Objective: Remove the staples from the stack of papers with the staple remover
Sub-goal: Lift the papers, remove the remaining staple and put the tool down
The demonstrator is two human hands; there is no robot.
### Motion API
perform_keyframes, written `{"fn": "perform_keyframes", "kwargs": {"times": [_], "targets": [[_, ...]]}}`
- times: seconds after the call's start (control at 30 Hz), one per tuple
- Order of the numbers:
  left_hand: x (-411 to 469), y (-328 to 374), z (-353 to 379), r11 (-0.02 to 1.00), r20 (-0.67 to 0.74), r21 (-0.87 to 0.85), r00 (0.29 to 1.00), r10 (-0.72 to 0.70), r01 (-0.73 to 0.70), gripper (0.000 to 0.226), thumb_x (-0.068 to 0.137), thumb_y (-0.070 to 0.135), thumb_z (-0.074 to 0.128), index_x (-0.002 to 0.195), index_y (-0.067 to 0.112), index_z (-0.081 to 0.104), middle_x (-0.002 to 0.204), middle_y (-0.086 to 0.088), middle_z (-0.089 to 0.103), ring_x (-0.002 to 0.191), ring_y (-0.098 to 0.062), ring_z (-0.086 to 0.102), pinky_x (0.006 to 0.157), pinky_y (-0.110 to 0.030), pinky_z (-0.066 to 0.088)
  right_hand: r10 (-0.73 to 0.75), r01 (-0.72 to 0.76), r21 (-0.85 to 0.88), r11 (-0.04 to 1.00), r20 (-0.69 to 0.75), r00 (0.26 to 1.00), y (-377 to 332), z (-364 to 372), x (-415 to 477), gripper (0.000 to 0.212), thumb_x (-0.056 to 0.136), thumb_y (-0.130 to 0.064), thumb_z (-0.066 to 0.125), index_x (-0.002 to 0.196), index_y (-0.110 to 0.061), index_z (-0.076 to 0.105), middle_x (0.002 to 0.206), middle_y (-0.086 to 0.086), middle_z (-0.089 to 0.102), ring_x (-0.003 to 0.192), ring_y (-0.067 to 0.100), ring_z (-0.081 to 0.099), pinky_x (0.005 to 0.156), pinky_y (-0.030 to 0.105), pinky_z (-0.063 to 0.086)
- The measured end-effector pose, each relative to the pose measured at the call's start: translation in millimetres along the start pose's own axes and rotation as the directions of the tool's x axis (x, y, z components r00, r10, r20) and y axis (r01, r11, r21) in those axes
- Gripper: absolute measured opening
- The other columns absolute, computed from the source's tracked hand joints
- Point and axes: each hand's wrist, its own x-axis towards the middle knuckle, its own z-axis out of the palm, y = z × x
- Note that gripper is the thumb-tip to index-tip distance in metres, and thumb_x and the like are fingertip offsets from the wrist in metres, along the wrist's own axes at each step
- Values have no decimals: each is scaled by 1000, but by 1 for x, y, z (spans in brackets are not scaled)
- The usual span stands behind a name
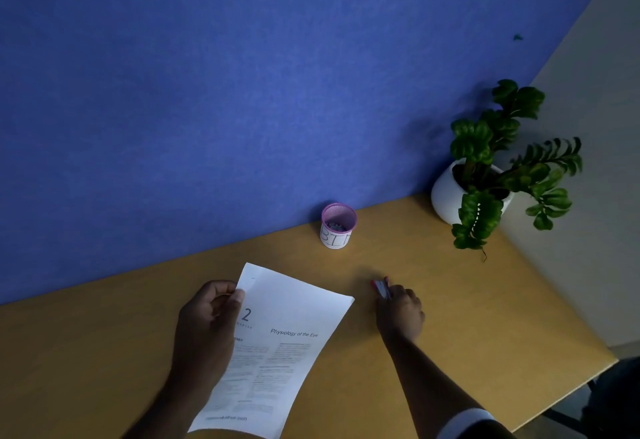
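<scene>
The stack of papers (287, 327) lay slanted on the smooth wooden counter (467, 300), thin white sheets with a printed heading (Physiology of the Eye). The left hand (207, 317) pinched its far left corner, the fingers curled at the edge. To the right, apart from the papers, the right hand (401, 310) gripped the small red and metal staple remover (381, 288), with the forearm stretched forward. Further back stood a round purple mesh cup (337, 227) with a paper label and a glossy white plant pot (446, 196), against a blue felt-like wall (242, 92).
</scene>
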Motion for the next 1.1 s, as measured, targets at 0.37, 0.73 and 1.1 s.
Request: {"fn": "perform_keyframes", "kwargs": {"times": [0.37,0.73,1.1], "targets": [[1,16,-3,995,2,-92,1000,-31,31,12,92,45,63,96,49,74,88,15,83,74,-4,75,63,-28,54,-287,302,607,735,-125,950,-30,-5,-60,34,108,-43,51,127,-22,71,118,-3,76,103,11,72,86,36,62],[29,27,-5,919,-207,-376,955,-212,122,14,94,35,75,97,21,77,91,-3,80,79,-18,69,74,-37,56,-407,-33,927,375,197,892,-66,-16,-117,37,107,-40,48,120,-17,74,116,11,79,104,25,75,81,46,59],[60,-10,7,872,-32,-277,903,-428,403,43,112,41,56,87,8,71,85,-12,78,73,-27,67,65,-36,47,-272,33,807,590,161,949,-82,-8,-92,38,104,-7,60,97,-38,81,101,-13,83,87,3,74,75,20,55]]}}
